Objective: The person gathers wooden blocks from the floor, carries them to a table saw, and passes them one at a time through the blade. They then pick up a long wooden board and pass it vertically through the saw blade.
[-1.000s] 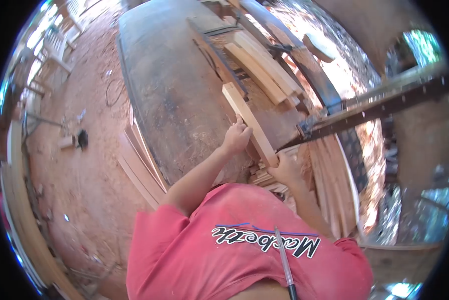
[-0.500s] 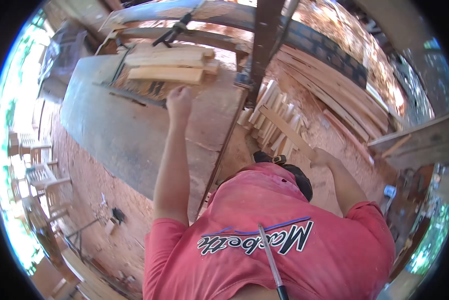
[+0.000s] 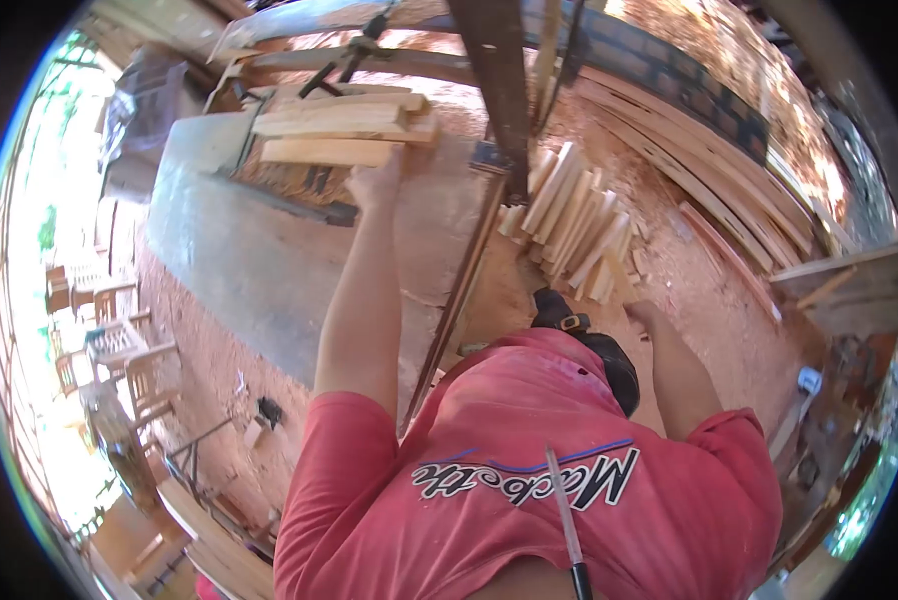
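My left hand [image 3: 376, 182] reaches over the worktable [image 3: 269, 265] to the near piece of sawn wood [image 3: 324, 152] of a small stack. Its fingers are at the right end of that piece, with the thumb apart from them; the fingertips are blurred. My right hand [image 3: 643, 316] is low on the right, thumb and fingers apart, beside the end of a light wooden slat [image 3: 619, 275]. That slat leans against a pile of short cut wood pieces [image 3: 574, 220] on the ground.
A dark post [image 3: 494, 80] rises at the table's far corner. A black clamp [image 3: 354, 60] sits behind the stack. Long boards [image 3: 704, 160] lie at the right, and wooden chairs [image 3: 119, 345] stand at the left. Sawdust covers the ground [image 3: 219, 345].
My left hand has moved from a closed fist below the stack to the near piece's end, fingers extended. My right hand has let go of the slat, which now rests by the pile.
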A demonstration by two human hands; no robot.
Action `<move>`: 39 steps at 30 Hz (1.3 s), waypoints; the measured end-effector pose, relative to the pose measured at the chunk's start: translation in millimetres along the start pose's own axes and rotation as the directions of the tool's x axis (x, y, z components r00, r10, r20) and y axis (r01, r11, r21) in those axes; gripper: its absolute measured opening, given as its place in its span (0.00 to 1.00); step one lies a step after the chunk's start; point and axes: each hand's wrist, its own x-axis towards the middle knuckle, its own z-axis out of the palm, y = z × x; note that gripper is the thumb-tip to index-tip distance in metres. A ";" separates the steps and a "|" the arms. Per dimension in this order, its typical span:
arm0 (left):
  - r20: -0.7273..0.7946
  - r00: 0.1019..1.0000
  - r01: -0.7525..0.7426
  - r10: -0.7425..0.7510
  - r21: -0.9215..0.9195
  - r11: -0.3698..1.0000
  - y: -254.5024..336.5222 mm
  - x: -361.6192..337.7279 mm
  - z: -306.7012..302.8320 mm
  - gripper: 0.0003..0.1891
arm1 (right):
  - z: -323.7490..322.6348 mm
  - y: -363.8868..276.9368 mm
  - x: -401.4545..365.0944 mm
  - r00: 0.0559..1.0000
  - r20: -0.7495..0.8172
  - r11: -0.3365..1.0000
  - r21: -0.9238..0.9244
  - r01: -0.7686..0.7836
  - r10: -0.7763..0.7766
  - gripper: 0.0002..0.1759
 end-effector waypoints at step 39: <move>0.279 0.960 0.261 -0.011 -0.881 0.395 -66.7 -211.9 -115.2 0.20 | 58.6 -298.5 -292.1 0.182 0.022 0.182 0.249 0.951 -0.983 0.22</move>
